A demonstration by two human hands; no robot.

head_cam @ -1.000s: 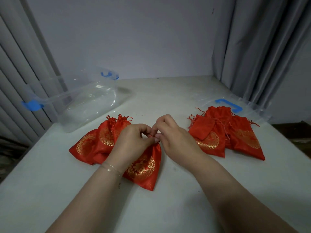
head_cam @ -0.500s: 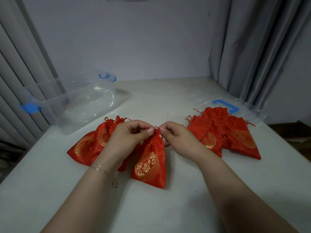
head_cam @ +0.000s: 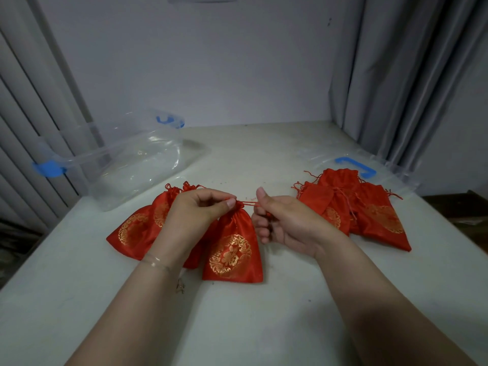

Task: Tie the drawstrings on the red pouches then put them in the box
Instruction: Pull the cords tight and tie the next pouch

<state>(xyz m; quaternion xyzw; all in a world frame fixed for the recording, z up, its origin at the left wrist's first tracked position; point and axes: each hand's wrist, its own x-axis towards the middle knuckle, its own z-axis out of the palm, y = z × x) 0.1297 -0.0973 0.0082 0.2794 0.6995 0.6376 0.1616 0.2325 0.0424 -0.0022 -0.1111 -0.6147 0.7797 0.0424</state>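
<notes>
hands [head_cam: 200, 210] [head_cam: 280, 223] now apart, drawstring [head_cam: 248, 203] pulled taut on pouch [head_cam: 232, 249].

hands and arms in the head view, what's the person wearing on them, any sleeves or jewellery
Both forearms are bare, with no sleeves in view. The left hand has a thin, pale chain bracelet at the wrist, with a small charm dangling below it. The right hand shows no bracelet, watch or ring. No gloves on either.

The near red pouch [head_cam: 233, 249] is glossy satin-like cloth with metallic gold print. The box [head_cam: 126, 165] far left is clear, shiny plastic with blue clips. The bench [head_cam: 264, 326] looks matt, pale and lightly scuffed.
</notes>
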